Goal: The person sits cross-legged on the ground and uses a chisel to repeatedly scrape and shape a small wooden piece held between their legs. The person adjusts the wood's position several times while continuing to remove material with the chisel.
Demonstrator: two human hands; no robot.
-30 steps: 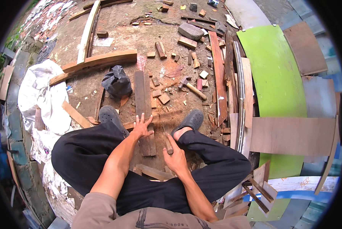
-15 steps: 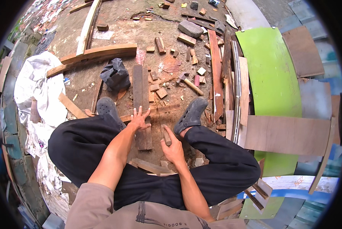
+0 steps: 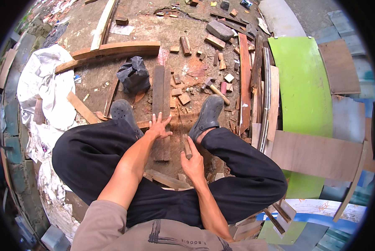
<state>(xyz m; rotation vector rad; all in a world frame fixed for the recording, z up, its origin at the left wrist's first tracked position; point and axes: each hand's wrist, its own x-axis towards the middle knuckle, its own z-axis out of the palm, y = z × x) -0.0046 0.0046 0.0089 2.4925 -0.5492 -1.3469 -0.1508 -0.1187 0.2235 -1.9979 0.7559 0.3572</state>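
Note:
My right hand (image 3: 192,162) is closed around the wooden handle of a hand saw (image 3: 186,144). The saw's thin blade appears nearly edge-on and runs away from me to a narrow wooden strip (image 3: 185,119). That strip lies crosswise between my shoes, over two dark planks (image 3: 158,92) set side by side. With fingers spread, my left hand (image 3: 158,127) presses down on the strip and planks, left of the blade. How deep the blade sits in the strip cannot be made out.
A hammer (image 3: 218,93) and several small wood blocks (image 3: 184,98) lie beyond my right shoe. A black plastic bag (image 3: 134,75) stands beyond the left one. Long boards (image 3: 244,83) and a green panel (image 3: 302,83) line the right; a white sack (image 3: 43,88) lies left.
The whole view has shifted slightly, moving the scene rightward. The saw handle seems slightly nearer to me relative to the planks. My left hand keeps its place on the wood.

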